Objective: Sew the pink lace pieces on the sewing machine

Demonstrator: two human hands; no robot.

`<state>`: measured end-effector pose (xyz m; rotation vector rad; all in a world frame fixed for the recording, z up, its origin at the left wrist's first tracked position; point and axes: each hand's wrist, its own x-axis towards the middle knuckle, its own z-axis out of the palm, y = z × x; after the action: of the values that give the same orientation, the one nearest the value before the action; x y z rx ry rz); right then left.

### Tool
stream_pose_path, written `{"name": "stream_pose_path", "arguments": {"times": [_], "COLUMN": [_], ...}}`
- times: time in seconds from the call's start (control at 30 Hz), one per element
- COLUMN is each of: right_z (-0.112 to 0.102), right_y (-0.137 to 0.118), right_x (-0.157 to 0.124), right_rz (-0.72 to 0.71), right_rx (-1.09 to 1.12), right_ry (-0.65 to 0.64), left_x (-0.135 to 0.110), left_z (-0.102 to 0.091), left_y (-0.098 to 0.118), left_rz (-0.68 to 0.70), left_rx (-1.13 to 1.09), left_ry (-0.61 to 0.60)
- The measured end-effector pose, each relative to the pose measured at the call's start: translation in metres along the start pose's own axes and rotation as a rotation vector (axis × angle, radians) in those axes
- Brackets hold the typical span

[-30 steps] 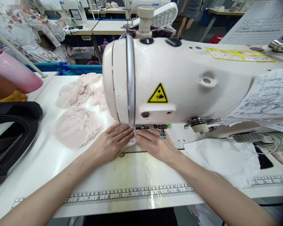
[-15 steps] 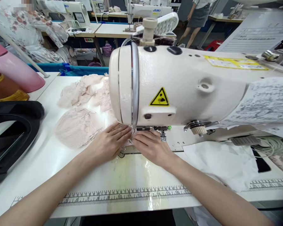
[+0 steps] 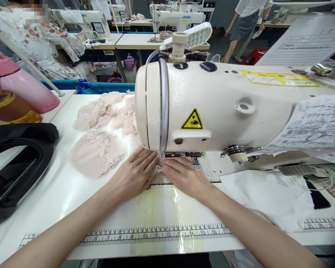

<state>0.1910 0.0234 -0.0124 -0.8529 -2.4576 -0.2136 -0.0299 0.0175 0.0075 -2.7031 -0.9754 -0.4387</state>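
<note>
A pale, white-pink lace fabric (image 3: 158,169) lies under the needle area of a cream sewing machine (image 3: 212,108). My left hand (image 3: 136,169) rests on its left side, fingers close together and bent over the cloth, thumb mostly hidden. From the right, my right hand (image 3: 185,175) pinches the lace edge beside the presser foot, its fingertips partly covered by the machine head. Pale pink lace pieces (image 3: 95,152) with loose dark threads spread over the table to the left of my left hand. The needle itself is hidden.
A black curved stand (image 3: 22,163), a pink bottle (image 3: 30,83) and an amber jar (image 3: 15,108) stand at left. White cloth (image 3: 265,197) lies at right. A printed ruler (image 3: 156,234) runs along the front edge. One person sits beyond; another stands at back right.
The whole view has shifted slightly, so the machine and table appear a little further right and lower. Both hands remain at the lace by the presser foot. The standing person has moved right.
</note>
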Motion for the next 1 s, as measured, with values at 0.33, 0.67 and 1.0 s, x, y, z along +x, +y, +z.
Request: {"name": "stream_pose_path", "arguments": {"times": [0.33,0.67,1.0], "right_z": [-0.006,-0.013,-0.006], "right_y": [0.0,-0.005,-0.001], "right_x": [0.002,0.004,0.0], "right_rz": [0.018,0.103,0.115], "right_rx": [-0.057,-0.185,-0.296], "right_ry": [-0.024,-0.009,-0.017], "left_x": [0.0,0.003,0.003], "left_z": [0.003,0.003,0.005], "left_y": [0.007,0.011,0.011], "left_rz": [-0.034,-0.047,-0.051], "left_rx": [0.029,0.066,0.146], "left_ry": [0.011,0.048,0.031]}}
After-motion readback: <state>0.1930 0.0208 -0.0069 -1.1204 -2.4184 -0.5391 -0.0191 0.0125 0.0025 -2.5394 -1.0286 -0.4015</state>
